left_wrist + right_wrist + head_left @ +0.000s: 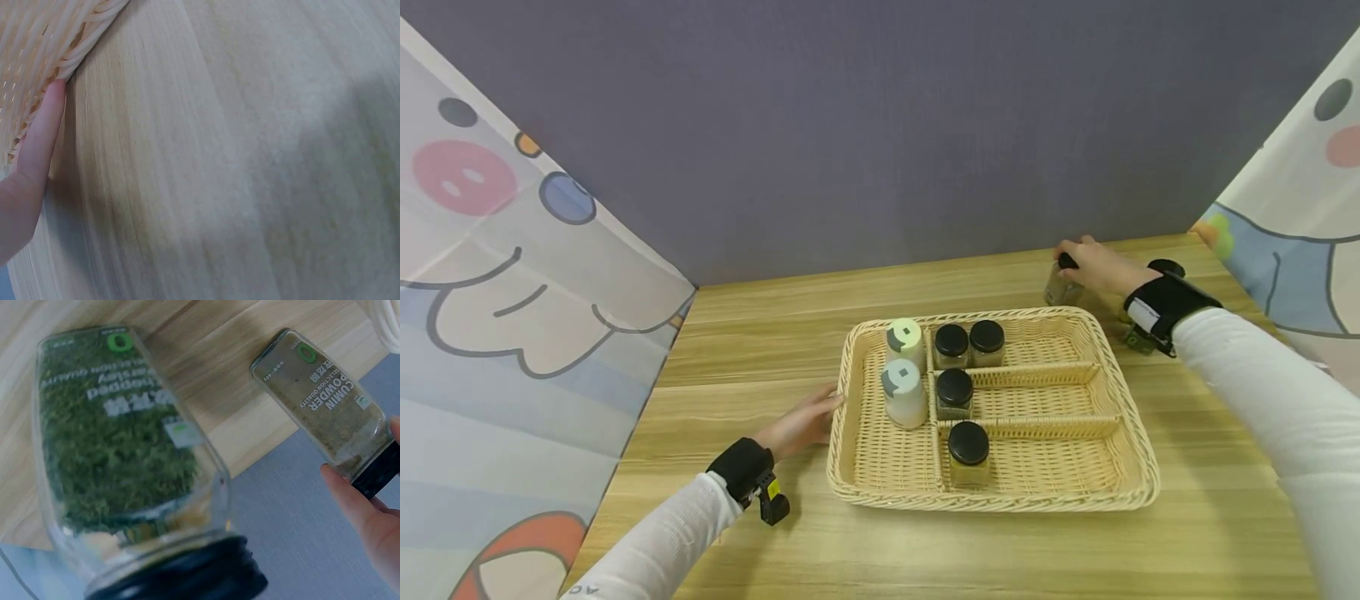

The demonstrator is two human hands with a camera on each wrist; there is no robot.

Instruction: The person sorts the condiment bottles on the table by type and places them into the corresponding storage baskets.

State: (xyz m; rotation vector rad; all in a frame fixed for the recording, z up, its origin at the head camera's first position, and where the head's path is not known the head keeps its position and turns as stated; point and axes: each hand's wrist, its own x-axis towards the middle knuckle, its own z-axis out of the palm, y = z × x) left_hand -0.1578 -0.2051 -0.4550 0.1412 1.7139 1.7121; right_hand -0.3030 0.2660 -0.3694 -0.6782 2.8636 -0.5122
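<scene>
My right hand (1101, 265) grips a glass jar of cumin powder (340, 403) by its black lid, beyond the basket's far right corner. The jar stands on the wooden table. Close to the right wrist camera is a jar of chopped parsley (125, 456) with a black lid. My left hand (801, 423) touches the left side of a woven basket (1000, 502); in the left wrist view a straight finger (40, 134) lies along its outer wall. Inside the basket, two white-lidded containers (904, 392) occupy the left section, and several black-lidded jars (955, 388) stand across three right-hand compartments.
Another black lid (1167, 267) shows behind my right wrist, its jar partly hidden. A grey panel (880, 142) rises at the table's back edge. Printed cloths hang left (512, 250) and right (1315, 242). Wooden tabletop (760, 333) surrounds the basket.
</scene>
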